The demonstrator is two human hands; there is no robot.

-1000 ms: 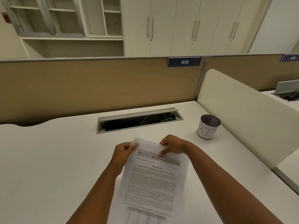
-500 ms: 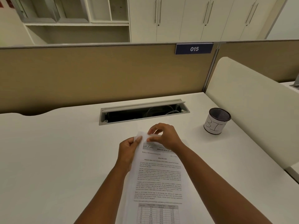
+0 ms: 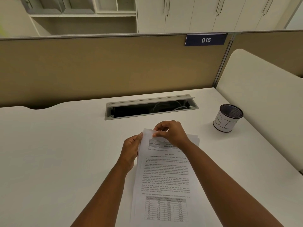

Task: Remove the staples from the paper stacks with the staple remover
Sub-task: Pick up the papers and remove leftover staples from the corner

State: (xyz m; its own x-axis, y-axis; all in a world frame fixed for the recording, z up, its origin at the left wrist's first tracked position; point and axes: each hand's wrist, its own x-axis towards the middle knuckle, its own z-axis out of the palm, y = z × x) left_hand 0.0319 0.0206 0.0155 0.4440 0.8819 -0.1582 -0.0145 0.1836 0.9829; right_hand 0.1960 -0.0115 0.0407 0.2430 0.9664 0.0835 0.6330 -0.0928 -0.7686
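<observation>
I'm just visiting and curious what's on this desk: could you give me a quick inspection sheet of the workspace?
Surface: white desk.
Job's things: printed paper stack; staple remover not seen.
Clutter: mesh cup with a handwritten label.
Hands: left hand holds the stack's left edge; right hand pinches its top corner.
Cables: white cables in the open desk cable tray.
Surroundings: tan partition with sign 015; cabinets behind.

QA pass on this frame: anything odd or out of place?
No staple remover in view: both hands, left hand and right hand, pinch the paper stack top corner bare. The cable tray lid is open.
</observation>
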